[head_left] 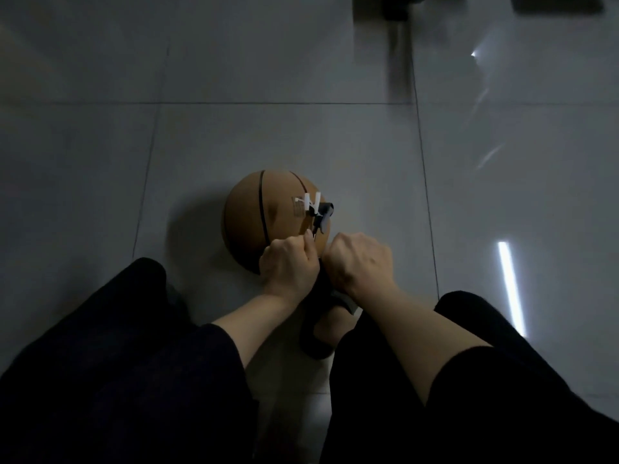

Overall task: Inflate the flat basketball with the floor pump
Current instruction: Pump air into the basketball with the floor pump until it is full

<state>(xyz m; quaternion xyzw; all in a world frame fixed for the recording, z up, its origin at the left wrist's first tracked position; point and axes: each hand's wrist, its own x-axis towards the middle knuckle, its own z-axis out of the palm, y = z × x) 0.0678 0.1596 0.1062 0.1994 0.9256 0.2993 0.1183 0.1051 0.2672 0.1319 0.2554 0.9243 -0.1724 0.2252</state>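
Dim grey tile floor; dark blurred shapes at top edge are cut off, can't tell what they are, and black sleeves hide the near floor. Basketball sits on the floor just ahead, near side hidden by both hands. Left hand and right hand, fingers curled, side by side on a dark pump handle, mostly hidden; small white & black pump nozzle stands up in front of the ball.

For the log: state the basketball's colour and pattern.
Orange-brown basketball with black seam lines; head view.
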